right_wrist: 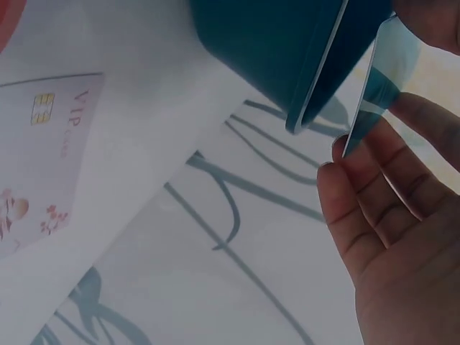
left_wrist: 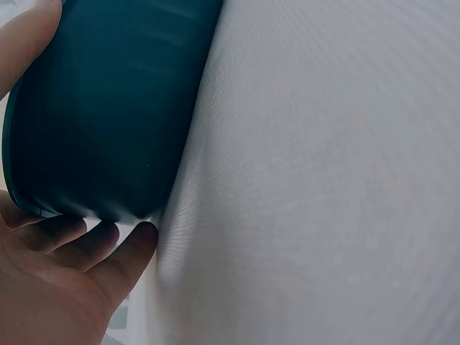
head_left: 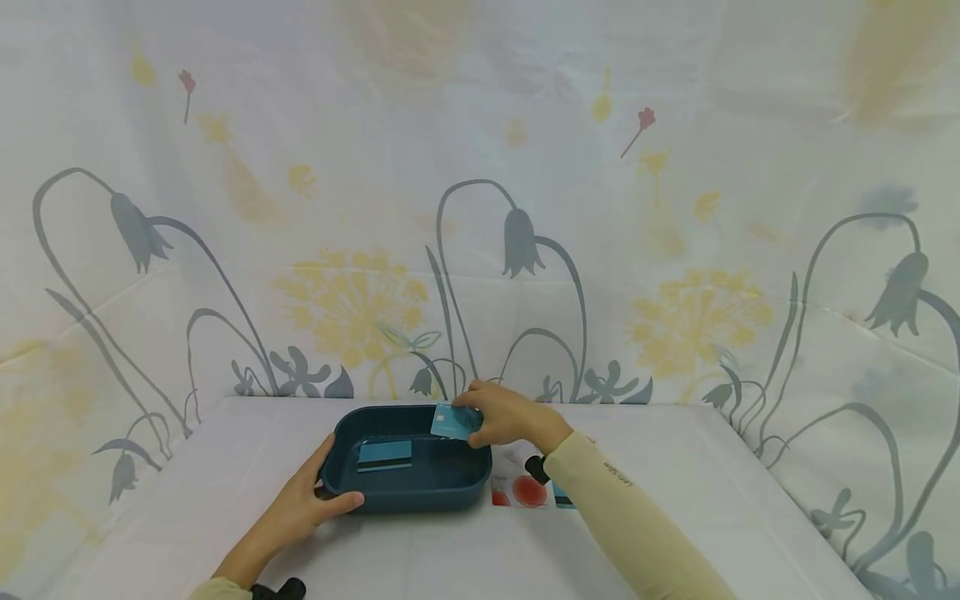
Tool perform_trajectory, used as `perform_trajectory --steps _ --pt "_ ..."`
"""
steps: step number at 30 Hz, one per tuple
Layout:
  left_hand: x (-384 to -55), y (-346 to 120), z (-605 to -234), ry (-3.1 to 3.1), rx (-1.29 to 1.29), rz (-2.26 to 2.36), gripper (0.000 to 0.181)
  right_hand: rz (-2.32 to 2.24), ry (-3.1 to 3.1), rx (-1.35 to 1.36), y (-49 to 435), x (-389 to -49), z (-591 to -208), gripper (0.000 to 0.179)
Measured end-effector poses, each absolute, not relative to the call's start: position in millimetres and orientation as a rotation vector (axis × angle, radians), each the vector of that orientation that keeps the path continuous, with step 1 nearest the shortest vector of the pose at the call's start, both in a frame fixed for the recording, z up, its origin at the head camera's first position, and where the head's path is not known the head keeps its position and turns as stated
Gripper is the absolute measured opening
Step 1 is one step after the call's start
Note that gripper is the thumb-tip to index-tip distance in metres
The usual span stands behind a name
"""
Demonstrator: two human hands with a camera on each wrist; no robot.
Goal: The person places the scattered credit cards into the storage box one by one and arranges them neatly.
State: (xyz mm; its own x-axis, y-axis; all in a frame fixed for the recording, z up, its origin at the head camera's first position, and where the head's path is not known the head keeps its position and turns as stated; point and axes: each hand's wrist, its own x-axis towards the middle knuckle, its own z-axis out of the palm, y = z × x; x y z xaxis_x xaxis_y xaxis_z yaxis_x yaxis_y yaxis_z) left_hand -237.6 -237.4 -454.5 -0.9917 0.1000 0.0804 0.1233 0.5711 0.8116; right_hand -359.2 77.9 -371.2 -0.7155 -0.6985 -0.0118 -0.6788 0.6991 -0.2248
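Note:
A dark teal plastic tray stands on the white table. My left hand grips its left end, thumb at the front side and fingers against the end wall; the left wrist view shows those fingertips on the wall. Between thumb and fingers, my right hand pinches a light blue bank card with a chip. That card is above the tray's back right part, and in the right wrist view it appears tilted, beside the rim. Inside the tray lies a blue card with a black stripe.
Right of the tray, partly under my right forearm, lie a card with red circles and a blue striped card. The right wrist view shows a pale VIP card on the table. A flower-patterned cloth hangs behind.

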Motion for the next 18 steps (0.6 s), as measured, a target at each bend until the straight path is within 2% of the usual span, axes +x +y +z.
perform_trajectory --steps 18 --pt "-237.2 -237.4 -454.5 -2.752 -0.200 -1.427 0.111 -0.135 2.787 -1.184 48.8 -362.9 -386.0 0.054"
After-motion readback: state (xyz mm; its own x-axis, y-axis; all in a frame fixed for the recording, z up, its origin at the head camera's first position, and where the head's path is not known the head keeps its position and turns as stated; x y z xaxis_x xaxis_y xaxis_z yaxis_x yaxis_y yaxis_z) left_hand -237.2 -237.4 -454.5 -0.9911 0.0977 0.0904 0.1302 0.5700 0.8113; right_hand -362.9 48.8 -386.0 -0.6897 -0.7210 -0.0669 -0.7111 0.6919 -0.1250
